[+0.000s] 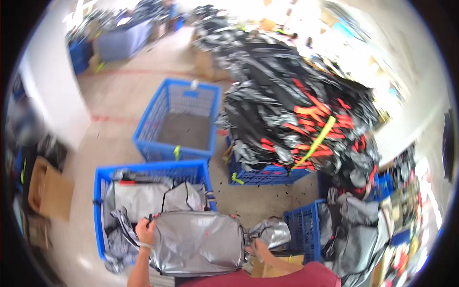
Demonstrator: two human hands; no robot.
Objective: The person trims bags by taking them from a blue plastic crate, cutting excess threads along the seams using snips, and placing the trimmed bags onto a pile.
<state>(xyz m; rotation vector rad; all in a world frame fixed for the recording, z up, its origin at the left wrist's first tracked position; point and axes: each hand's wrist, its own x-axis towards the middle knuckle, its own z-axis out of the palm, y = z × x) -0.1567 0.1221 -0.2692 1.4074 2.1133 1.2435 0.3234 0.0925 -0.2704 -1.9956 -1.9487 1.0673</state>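
Observation:
A large silver-grey bag (198, 244) with dark piping lies stretched across in front of me. Its left upper corner is gripped by my left hand (145, 233), fingers closed on the dark edge. At the opposite end, my right hand (258, 248) is closed on the bag's right side, next to a loose crumpled silver piece (272, 233). Just beyond the bag, a blue plastic crate (153, 165) contains more silver-grey bags (138, 198). The bag overlaps the crate's near right part.
Another blue crate (141, 146) stands farther off. A tall heap of black and silver bags with orange strips (287, 105) rises at the right over blue crates. Near right, grey bags (356, 239) lie beside a blue crate (302, 225). A cardboard box (277, 268) sits below my right hand.

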